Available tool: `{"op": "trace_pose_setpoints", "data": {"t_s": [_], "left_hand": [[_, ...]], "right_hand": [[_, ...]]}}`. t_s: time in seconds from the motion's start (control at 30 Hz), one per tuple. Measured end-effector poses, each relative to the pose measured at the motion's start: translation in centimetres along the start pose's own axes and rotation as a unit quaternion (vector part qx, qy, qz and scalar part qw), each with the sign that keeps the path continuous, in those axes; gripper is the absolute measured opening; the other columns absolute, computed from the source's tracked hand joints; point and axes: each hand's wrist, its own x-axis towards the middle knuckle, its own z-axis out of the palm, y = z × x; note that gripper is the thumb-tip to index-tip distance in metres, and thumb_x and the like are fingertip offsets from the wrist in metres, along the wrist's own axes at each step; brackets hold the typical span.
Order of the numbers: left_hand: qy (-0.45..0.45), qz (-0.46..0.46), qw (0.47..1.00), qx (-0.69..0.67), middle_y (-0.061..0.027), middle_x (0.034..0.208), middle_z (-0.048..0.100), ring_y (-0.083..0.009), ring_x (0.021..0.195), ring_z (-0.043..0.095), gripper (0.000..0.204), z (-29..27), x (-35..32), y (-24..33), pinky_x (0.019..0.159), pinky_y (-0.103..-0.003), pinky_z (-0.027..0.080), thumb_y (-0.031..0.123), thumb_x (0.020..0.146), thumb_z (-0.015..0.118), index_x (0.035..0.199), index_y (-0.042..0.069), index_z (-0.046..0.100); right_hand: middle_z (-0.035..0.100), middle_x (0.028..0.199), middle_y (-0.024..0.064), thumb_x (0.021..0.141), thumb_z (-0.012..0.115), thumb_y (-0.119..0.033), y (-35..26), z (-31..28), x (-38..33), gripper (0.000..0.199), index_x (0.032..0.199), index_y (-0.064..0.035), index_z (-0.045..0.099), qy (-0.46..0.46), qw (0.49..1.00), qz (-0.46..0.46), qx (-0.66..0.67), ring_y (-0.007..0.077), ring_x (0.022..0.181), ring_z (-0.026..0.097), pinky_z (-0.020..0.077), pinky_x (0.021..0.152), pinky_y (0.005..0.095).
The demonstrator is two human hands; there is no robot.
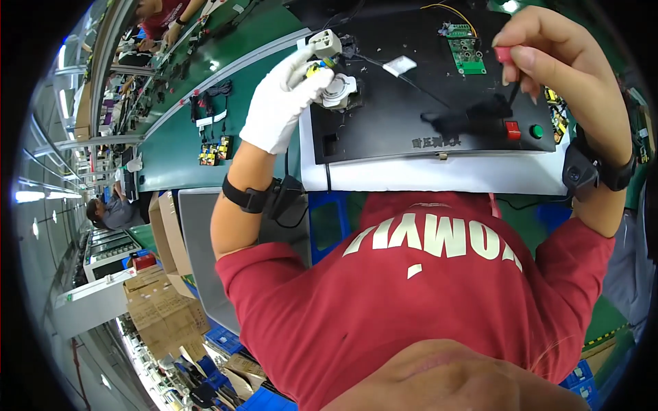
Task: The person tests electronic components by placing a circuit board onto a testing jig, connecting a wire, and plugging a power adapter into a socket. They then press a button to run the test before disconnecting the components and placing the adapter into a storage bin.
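Observation:
My left hand (pixel 274 109), in a white glove, is closed on a small circuit board (pixel 321 67) with yellow and blue parts, mostly hidden by the fingers. It is held between a white socket block (pixel 325 44) and a round white-grey fitting (pixel 338 90) on the black test box (pixel 391 130). My bare right hand (pixel 548 58) is raised over the box's far right corner. Its thumb and fingers pinch a red-ended piece (pixel 504 54), perhaps a probe; a dark stem shows below the hand. Beside it, a green circuit board (pixel 467 55) lies on the box.
Near the box's front right are a red switch (pixel 512 130) and a green button (pixel 537 131). A cable with a white tag (pixel 399 66) crosses the top. Yellow-and-black boards (pixel 214 151) lie on the green bench at left. A grey bin (pixel 205 253) stands below; another person (pixel 161 19) works at far left.

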Motion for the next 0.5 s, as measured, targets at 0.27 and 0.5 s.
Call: {"op": "trace_pose_setpoints", "data": {"t_s": [0.27, 0.5], "left_hand": [[0.039, -0.023, 0.999, 0.002, -0.0091, 0.113, 0.065, -0.0095, 0.1, 0.06, 0.065, 0.6, -0.2, 0.1, 0.089, -0.022, 0.044, 0.021, 0.09, 0.068, 0.141, -0.007, 0.039], [0.049, 0.07, 0.995, 0.056, -0.0113, 0.12, 0.061, -0.0136, 0.099, 0.061, 0.064, 2.5, -1.6, -0.3, 0.092, -0.026, 0.046, 0.023, 0.085, 0.074, 0.136, -0.005, 0.047]], "right_hand": [[0.069, 0.092, 0.0096, 0.092, 0.06, -0.001, 0.1, 0.5, 1.2, 0.012, 0.101, 0.0044, 0.064, -0.067, 0.996, 0.031, 0.058, 0.0122, 0.08, 0.067, 0.0525, 0.065, 0.0197], [0.068, 0.087, 0.0067, 0.09, 0.06, -0.002, 0.6, 0.5, 1.4, 0.01, 0.098, 0.0037, 0.064, -0.002, 1.0, 0.017, 0.015, 0.0096, 0.077, 0.065, 0.0503, 0.063, 0.0193]]}}
